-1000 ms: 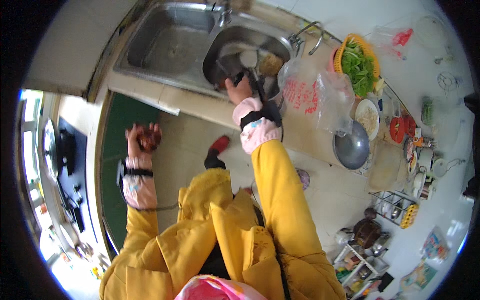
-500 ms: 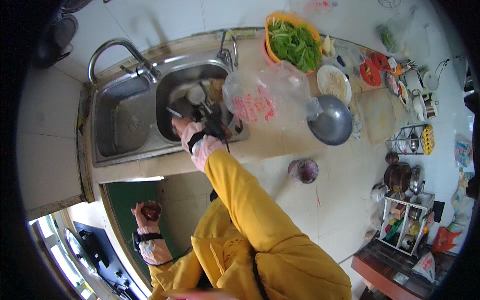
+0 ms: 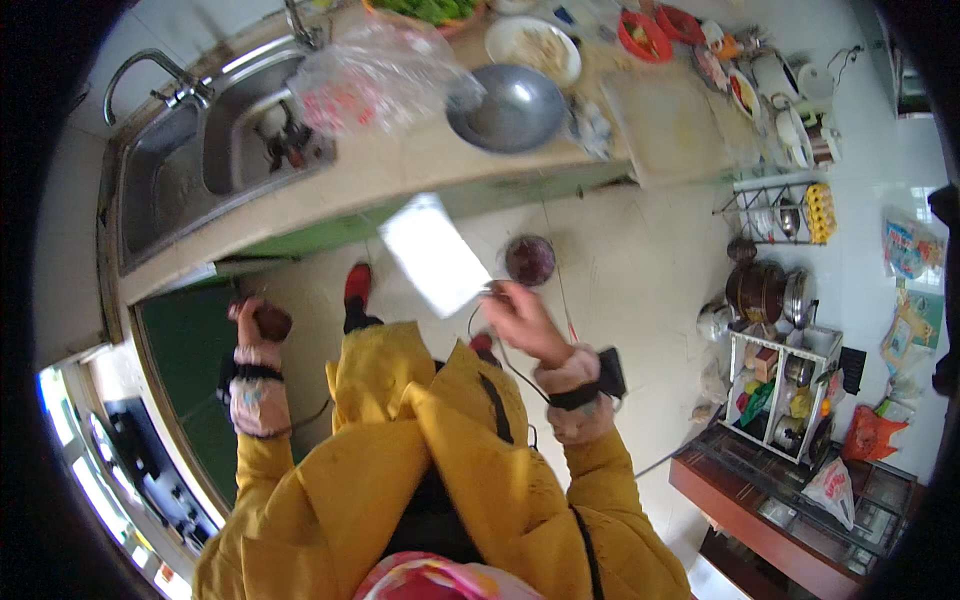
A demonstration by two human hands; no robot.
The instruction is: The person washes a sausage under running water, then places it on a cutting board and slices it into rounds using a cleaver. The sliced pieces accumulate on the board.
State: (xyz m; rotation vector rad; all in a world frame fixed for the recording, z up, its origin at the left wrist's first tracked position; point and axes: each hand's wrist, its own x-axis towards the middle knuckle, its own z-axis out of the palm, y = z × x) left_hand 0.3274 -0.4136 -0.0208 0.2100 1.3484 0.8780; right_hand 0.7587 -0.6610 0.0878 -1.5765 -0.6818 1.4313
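My right hand (image 3: 532,325) grips the handle of a cleaver (image 3: 435,255). Its broad rectangular blade shines bright white and points up and left over the floor, in front of the counter. At the left, my left hand (image 3: 246,316) is closed round a dark reddish-brown, rounded lump (image 3: 273,322), whose kind I cannot make out. That hand is held low, beside the green cabinet front. Ahead of both hands is the double steel sink (image 3: 160,240), with dark utensils (image 3: 290,140) in its right basin.
Right of the sink, a clear plastic bag (image 3: 385,80), a grey wok (image 3: 507,108), a plate of pale food (image 3: 535,50) and a cutting board (image 3: 665,120) lie on the counter (image 3: 400,165). A round bin (image 3: 530,260) stands on the floor. A white rack (image 3: 785,390) is at the right.
My right hand has come out of the sink's right basin and back toward me with the cleaver. The view has shifted right. My left hand still holds the reddish-brown lump.
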